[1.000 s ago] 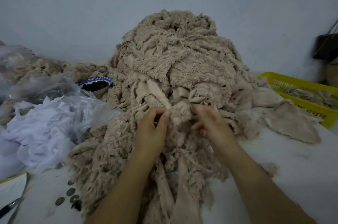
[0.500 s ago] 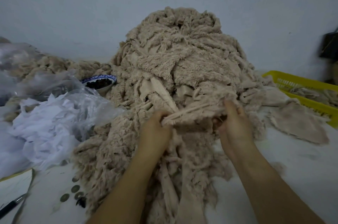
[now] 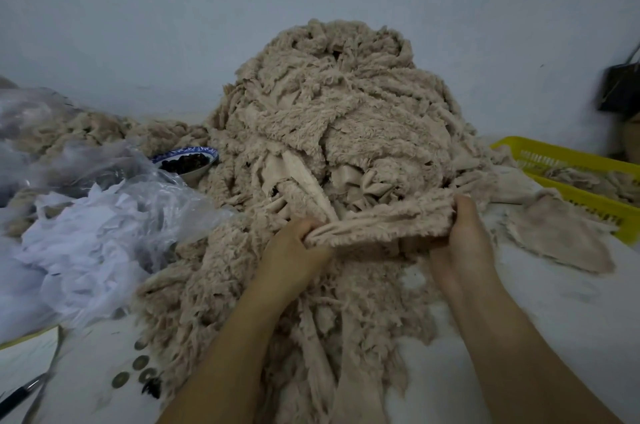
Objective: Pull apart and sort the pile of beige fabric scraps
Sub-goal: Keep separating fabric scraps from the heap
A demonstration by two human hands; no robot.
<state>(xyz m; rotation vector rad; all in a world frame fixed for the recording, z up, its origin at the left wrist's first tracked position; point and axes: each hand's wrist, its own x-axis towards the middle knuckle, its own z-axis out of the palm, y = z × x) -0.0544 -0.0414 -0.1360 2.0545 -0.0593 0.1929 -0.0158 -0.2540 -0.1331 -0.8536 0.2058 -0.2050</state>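
Here, at the pile's (image 3: 346, 119) near foot, the left hand (image 3: 294, 250) and right hand (image 3: 464, 243) stretch one beige scrap (image 3: 381, 219), fingers (image 3: 465, 207) clamped on its ends.

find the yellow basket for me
In the head view the yellow basket sits at the far right edge, beside the fabric pile, beyond the right hand.

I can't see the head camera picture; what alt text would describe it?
A left hand and right hand hold a beige strip between them before a tall scrap pile. A yellow basket sits right; a bowl and bagged white scraps left.
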